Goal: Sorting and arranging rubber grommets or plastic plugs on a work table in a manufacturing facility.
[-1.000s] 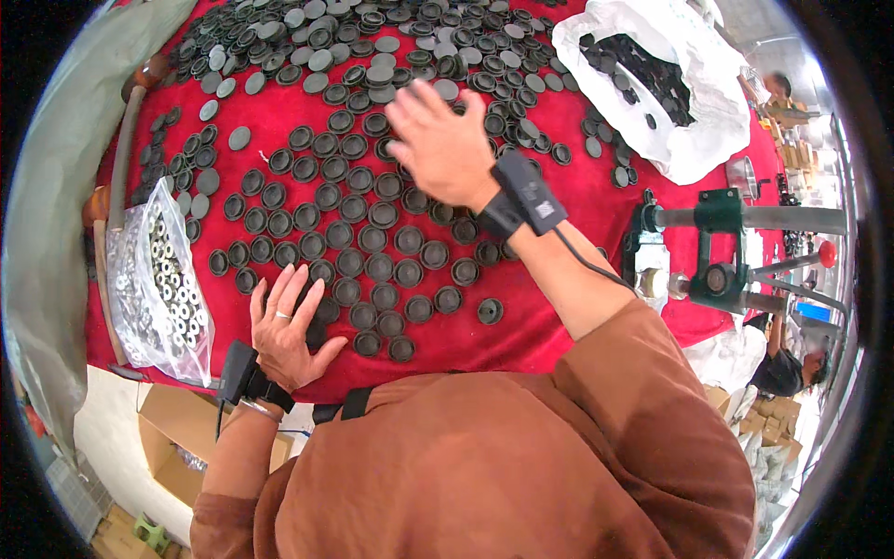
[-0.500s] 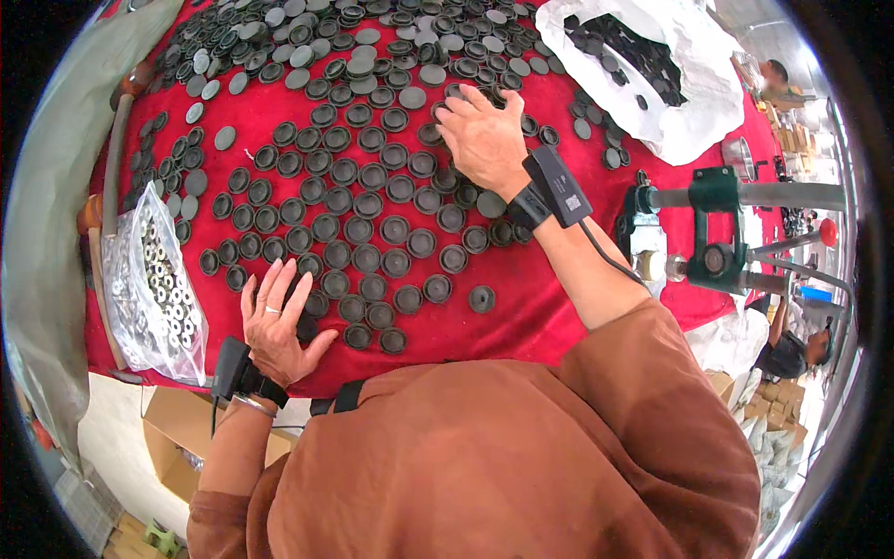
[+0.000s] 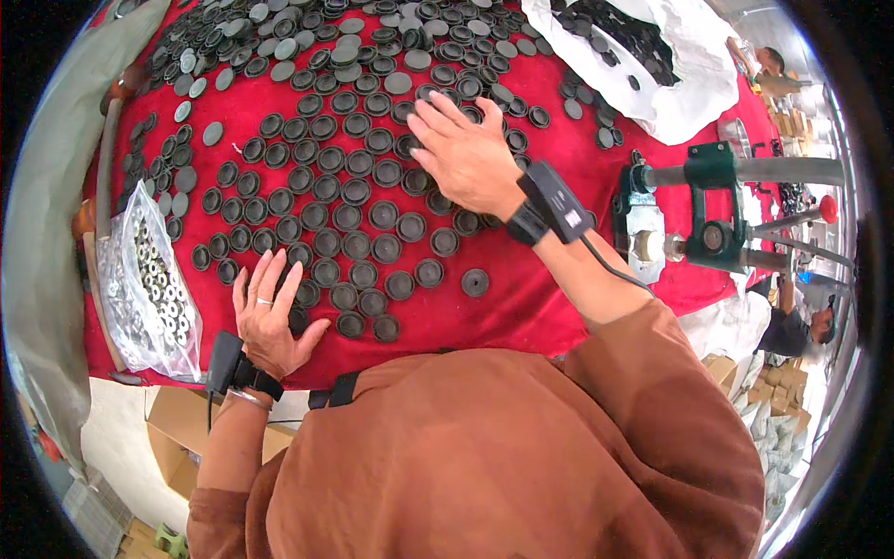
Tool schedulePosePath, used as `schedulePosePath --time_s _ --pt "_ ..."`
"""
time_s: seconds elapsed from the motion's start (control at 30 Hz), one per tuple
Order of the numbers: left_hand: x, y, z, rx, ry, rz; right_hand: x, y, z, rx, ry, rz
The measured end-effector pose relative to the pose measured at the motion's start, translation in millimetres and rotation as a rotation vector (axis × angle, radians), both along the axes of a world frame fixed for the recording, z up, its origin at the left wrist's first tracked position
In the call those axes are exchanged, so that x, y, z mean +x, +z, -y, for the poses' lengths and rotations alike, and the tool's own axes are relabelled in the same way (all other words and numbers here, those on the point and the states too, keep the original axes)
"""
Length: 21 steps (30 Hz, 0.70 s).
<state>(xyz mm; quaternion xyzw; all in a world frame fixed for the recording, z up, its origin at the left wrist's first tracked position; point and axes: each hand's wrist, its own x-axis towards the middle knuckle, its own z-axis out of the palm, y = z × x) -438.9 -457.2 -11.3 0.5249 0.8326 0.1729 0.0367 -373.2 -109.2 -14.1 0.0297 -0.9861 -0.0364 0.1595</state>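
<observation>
Many round black caps [image 3: 355, 192] with raised rims lie open side up in a loose patch on a red cloth [image 3: 531, 321]. My right hand [image 3: 470, 163] rests over the patch's far right part, its fingers spread and touching caps, some of which it hides. At the patch's near left edge my left hand [image 3: 272, 321] lies palm down with fingers apart. Under and beside its thumb a dark cap [image 3: 298, 321] shows partly. A single cap [image 3: 475, 282] sits apart at the near right.
Piled caps [image 3: 233, 42] cover the far side. A clear bag of metal rings [image 3: 154, 289] lies at left beside a long wooden handle [image 3: 104, 168]. A white sack [image 3: 703, 65] holds black pieces at far right. A green hand press [image 3: 712, 205] stands right. Other people are beyond.
My right hand has drawn a little toward me over the caps, fingers still spread. The left hand stays by the near left caps. The whole view has shifted slightly.
</observation>
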Motion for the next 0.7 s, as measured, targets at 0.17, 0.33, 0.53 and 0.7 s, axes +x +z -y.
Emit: schedulePosePath --time_s 0.17,0.33,0.53,0.7 --pt "-1.1 1.4 0.1 0.002 -0.006 -0.001 40.7 7.2 14.4 -0.022 0.010 0.080" --pt "-0.1 -1.0 -0.7 -0.002 -0.006 0.000 60.1 4.8 27.9 -0.037 -0.107 0.065" --pt "-0.6 -0.4 -2.1 -0.011 0.000 -0.001 62.1 5.3 39.6 -0.042 -0.041 0.054" --pt "2.2 1.7 -1.5 -0.030 0.012 -0.003 75.3 16.5 34.9 -0.114 -0.096 -0.017"
